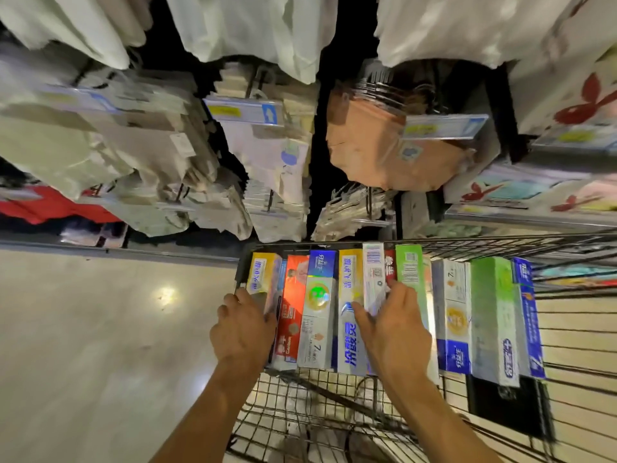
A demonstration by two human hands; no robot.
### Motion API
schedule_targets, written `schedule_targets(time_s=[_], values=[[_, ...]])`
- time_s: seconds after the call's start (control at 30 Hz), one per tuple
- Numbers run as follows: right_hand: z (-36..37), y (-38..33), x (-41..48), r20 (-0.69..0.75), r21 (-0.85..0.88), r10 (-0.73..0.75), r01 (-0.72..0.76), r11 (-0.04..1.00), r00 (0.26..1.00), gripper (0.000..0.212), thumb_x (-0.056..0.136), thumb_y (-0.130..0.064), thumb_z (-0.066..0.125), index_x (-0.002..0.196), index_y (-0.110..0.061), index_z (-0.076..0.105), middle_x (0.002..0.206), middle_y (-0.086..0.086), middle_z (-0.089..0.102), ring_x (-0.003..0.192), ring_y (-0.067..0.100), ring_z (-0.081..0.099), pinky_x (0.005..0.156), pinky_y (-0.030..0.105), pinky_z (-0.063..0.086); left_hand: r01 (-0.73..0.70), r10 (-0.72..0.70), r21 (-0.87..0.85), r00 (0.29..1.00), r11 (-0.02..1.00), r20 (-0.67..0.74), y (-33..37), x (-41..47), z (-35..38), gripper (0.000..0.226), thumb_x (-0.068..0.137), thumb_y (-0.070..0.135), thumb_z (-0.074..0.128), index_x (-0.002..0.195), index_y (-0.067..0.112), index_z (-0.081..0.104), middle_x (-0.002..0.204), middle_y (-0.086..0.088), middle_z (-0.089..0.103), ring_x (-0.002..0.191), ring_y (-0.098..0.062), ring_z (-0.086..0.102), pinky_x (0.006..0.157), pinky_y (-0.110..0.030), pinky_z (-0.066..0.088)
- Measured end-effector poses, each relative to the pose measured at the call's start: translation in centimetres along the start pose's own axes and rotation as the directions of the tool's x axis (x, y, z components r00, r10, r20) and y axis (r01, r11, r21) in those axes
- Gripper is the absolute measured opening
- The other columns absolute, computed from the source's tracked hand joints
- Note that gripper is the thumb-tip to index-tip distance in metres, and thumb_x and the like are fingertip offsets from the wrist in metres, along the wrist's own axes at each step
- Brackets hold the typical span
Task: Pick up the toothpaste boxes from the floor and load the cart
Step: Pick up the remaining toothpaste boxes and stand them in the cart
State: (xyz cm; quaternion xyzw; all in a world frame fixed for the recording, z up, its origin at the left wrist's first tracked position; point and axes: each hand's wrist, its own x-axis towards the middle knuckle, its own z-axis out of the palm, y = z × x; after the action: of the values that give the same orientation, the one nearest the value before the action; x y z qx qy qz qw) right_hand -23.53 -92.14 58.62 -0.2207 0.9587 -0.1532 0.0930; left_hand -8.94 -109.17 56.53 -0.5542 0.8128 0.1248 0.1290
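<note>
Colourful cardboard toothpaste boxes [317, 312] lay rowed in the black wire cart [500, 243], long axes pointing away.
The left hand [242, 324] clasped the yellow box [262, 272] at the cart's left wall; the right hand [394, 322] pinched the white barcoded box [374, 272] mid-cart.

wire cart [293, 406]: toothpaste boxes [317, 312] side by side

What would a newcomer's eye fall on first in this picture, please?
A row of bright toothpaste boxes stands side by side in the wire cart, centre right. The left hand holds the row's left end and the right hand grips boxes near its middle. Above, an orange pack stands out among pale hanging goods.
</note>
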Motion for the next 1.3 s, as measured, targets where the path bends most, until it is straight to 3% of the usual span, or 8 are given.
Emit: schedule_targets(time_s=[0.17,0.37,0.6,0.67,0.8,0.9,1.03,1.3], values=[[-2.6,-0.7,-0.6,0.037,-0.042,0.018,-0.017,0.999,0.999,0.062,0.090,-0.059,0.064,0.129,-0.014,0.045,0.112,0.002,0.053,0.096,0.023,0.060,0.055,0.033,0.043,-0.039,0.040,-0.034,0.999,0.999,0.030,-0.2,-0.7,-2.9,0.047,0.095,0.052,0.053,0.124,0.018,0.040,0.111,-0.003,0.052,0.100,-0.018,0.059,0.078,-0.035,0.055],[-11.4,-3.7,-0.6,0.018,-0.101,-0.001,0.003,0.995,1.000,0.051,0.097,-0.054,0.055,0.126,-0.014,0.045,0.118,0.004,0.052,0.104,0.025,0.059,0.060,0.033,0.040,-0.224,0.226,0.039,0.973,0.974,-0.039,0.6,-3.7,-12.5,0.048,0.094,0.052,0.053,0.128,0.021,0.042,0.121,-0.004,0.053,0.111,-0.023,0.056,0.078,-0.038,0.049],[-26.0,-8.1,-0.1,-0.036,-0.176,-0.264,0.254,0.951,0.964,0.040,0.098,-0.051,0.049,0.123,-0.020,0.057,0.113,0.005,0.061,0.103,0.029,0.059,0.064,0.037,0.046,-0.353,0.378,0.153,0.907,0.923,-0.185,2.6,-11.9,-27.1,0.035,0.097,0.033,0.048,0.129,0.020,0.048,0.121,-0.004,0.057,0.108,-0.027,0.059,0.071,-0.034,0.042],[-30.1,-9.5,0.0,-0.068,-0.203,-0.357,0.338,0.919,0.932,0.041,0.098,-0.053,0.045,0.122,-0.022,0.058,0.111,0.005,0.062,0.102,0.029,0.061,0.070,0.038,0.051,-0.372,0.408,0.178,0.877,0.911,-0.254,3.2,-14.4,-30.8,0.033,0.095,0.034,0.049,0.125,0.020,0.048,0.118,-0.006,0.057,0.106,-0.029,0.059,0.075,-0.037,0.045],[-36.1,-12.1,-0.8,-0.060,-0.218,-0.485,0.462,0.860,0.873,0.033,0.096,-0.049,0.048,0.115,-0.023,0.057,0.111,0.001,0.061,0.104,0.027,0.061,0.075,0.038,0.045,-0.319,0.372,0.200,0.858,0.926,-0.354,3.4,-18.4,-35.7,0.041,0.095,0.038,0.048,0.132,0.020,0.048,0.120,-0.007,0.058,0.109,-0.030,0.057,0.081,-0.041,0.043],[-38.3,-13.5,-1.8,-0.040,-0.237,-0.609,0.585,0.776,0.792,0.047,0.092,-0.061,0.038,0.113,-0.025,0.060,0.108,-0.003,0.061,0.103,0.026,0.059,0.083,0.041,0.049,-0.248,0.303,0.180,0.856,0.952,-0.419,2.4,-21.6,-37.9,0.040,0.094,0.038,0.047,0.128,0.019,0.049,0.119,-0.006,0.059,0.109,-0.031,0.056,0.084,-0.041,0.041],[-39.7,-16.9,-5.5,-0.010,-0.183,-0.729,0.715,0.674,0.684,0.042,0.093,-0.054,0.049,0.121,-0.023,0.053,0.116,0.001,0.060,0.109,0.028,0.058,0.087,0.042,0.047,-0.117,0.166,0.131,0.867,0.984,-0.469,-1.8,-25.9,-38.9,0.043,0.095,0.042,0.046,0.131,0.019,0.048,0.124,-0.007,0.059,0.115,-0.032,0.055,0.090,-0.045,0.043],[-36.7,-25.1,-19.9,0.125,-0.077,-0.933,0.941,0.329,0.336,0.049,0.092,-0.054,0.049,0.131,-0.024,0.052,0.129,0.005,0.060,0.121,0.032,0.054,0.097,0.045,0.043,0.287,-0.249,-0.008,0.816,0.958,-0.522,-16.6,-38.8,-36.9,0.039,0.093,0.043,0.049,0.126,0.022,0.051,0.116,-0.005,0.059,0.107,-0.031,0.058,0.087,-0.043,0.044]])
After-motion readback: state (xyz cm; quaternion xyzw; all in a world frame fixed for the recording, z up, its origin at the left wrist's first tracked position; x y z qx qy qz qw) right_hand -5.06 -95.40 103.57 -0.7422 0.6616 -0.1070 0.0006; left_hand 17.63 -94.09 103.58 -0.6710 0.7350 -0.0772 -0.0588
